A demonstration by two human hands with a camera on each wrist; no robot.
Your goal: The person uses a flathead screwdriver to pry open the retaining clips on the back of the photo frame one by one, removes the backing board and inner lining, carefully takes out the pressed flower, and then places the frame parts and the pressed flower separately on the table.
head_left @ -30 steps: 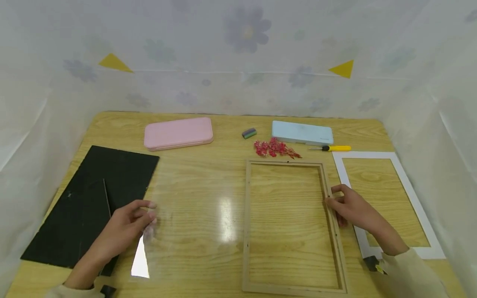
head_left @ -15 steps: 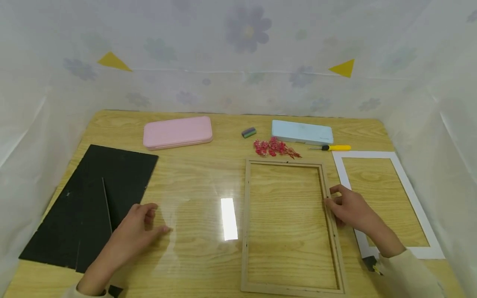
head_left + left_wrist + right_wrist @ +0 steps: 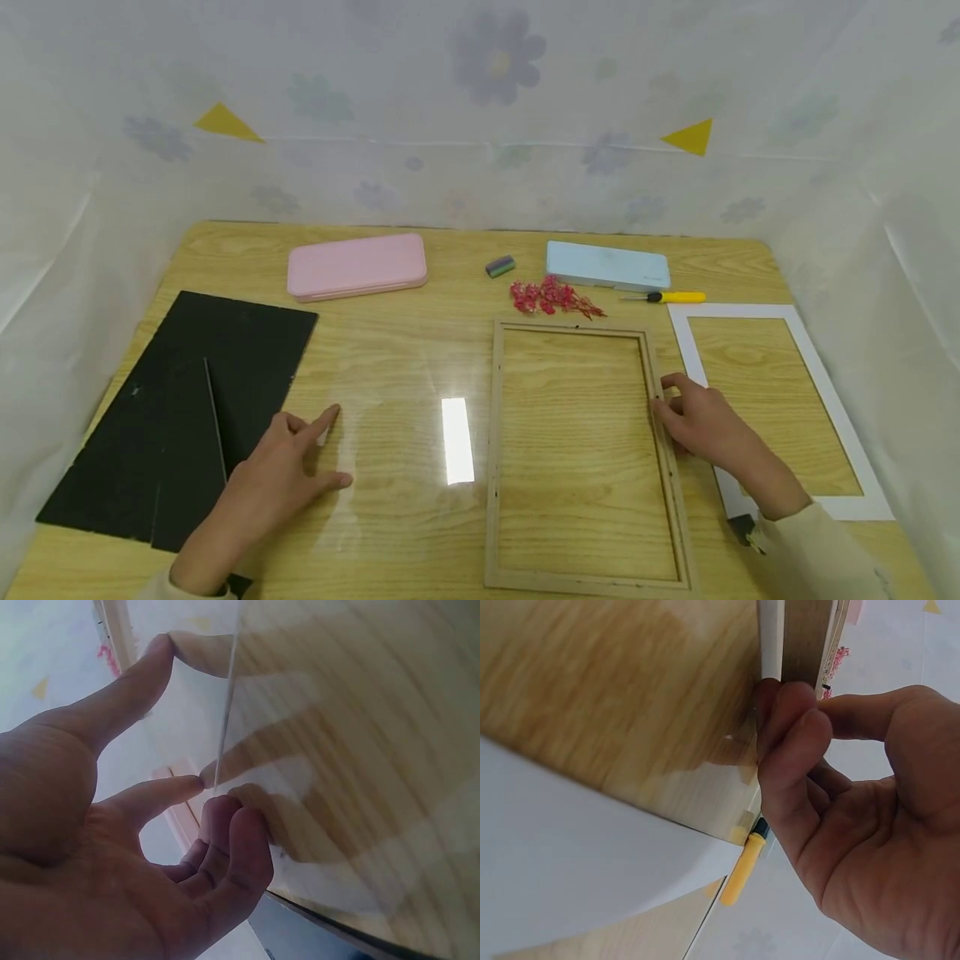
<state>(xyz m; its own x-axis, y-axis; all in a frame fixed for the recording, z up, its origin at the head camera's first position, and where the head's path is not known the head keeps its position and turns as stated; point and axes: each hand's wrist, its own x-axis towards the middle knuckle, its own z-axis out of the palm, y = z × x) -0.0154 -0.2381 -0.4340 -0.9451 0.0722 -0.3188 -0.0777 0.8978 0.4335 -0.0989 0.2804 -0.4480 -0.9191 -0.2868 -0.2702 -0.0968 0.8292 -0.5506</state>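
Observation:
Fingers spread, my left hand (image 3: pixel 273 467) has its thumb and forefinger tips down on a clear, glossy sheet (image 3: pixel 397 433) that lies on the table. In the left wrist view, the sheet's thin edge (image 3: pixel 223 720) runs past the fingertips, and the left hand (image 3: pixel 142 817) is mirrored in the shiny surface. My right hand (image 3: pixel 701 421) pinches the right side of a light wooden picture frame (image 3: pixel 495 467) between thumb and fingers. The right wrist view has the right hand (image 3: pixel 840 772) at the frame's side bar (image 3: pixel 806 637), its curled fingertips partly hidden by it.
A black backing board (image 3: pixel 247 333) lies at left. A white mat frame (image 3: pixel 825 392) lies at right, below a yellow-handled screwdriver (image 3: pixel 678 297). Behind are a pink case (image 3: pixel 356 267), a small striped block (image 3: pixel 500 267), red dried flowers (image 3: pixel 551 296) and a blue case (image 3: pixel 607 265).
My left hand has let go of the clear sheet's tilted edge, which now lies flat, and has spread its fingers and moved slightly right. The right hand stays on the picture frame.

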